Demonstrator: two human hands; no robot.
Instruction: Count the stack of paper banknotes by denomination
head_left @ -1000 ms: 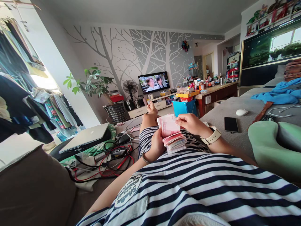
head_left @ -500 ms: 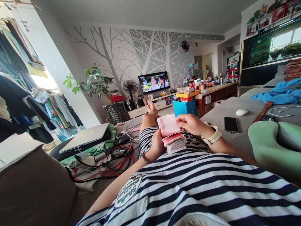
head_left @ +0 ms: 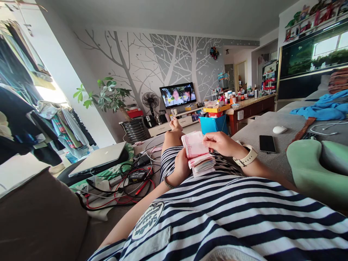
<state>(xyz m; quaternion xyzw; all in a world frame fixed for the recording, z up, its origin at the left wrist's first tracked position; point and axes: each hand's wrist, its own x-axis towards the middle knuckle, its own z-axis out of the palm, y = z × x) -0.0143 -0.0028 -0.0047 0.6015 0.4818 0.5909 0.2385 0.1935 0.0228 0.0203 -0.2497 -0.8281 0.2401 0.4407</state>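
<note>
A bent stack of pink and white banknotes is held over my lap, its lower part fanned into several layered edges. My left hand is closed around the left side of the stack, with a braided bracelet at the wrist. At the stack's upper right, my right hand pinches the edge of the notes between thumb and fingers; a pale watch is on that wrist. Parts of the fingers are hidden behind the notes.
On the left of the sofa lie a closed laptop and tangled cables. To the right are a black phone, a white mouse and a green neck pillow. A blue box stands ahead beside a cluttered wooden table.
Both hands stay almost in the same place on the banknotes. The lower notes are fanned slightly differently, with less deep red showing on top. The television picture differs a little.
</note>
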